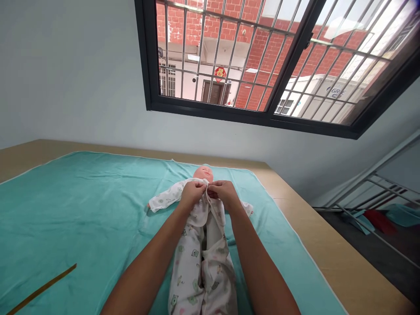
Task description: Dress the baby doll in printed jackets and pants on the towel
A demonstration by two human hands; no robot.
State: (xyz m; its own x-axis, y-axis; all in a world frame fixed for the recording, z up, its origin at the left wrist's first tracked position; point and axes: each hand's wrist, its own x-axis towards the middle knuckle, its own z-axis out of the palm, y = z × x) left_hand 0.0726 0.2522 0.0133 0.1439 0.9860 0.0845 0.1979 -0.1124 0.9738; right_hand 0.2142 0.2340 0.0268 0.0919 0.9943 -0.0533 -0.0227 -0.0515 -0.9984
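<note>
A baby doll (203,173) lies on its back, its head toward the wall and its arms spread to the sides. It wears a white romper (193,251) printed with small animals, whose front hangs partly apart down the middle. At the neck, my left hand (194,191) pinches one edge of the romper's front. Close beside it, my right hand (225,192) pinches the opposite edge, the fingertips of both hands nearly meeting. Whatever fastener lies between the fingers is too small to make out.
A turquoise cloth (98,210) covers most of the wooden table (278,183). A thin brown strip (46,286) lies at the lower left. Behind the table is a wall with a barred window (210,105). A metal rack (370,179) stands at the right.
</note>
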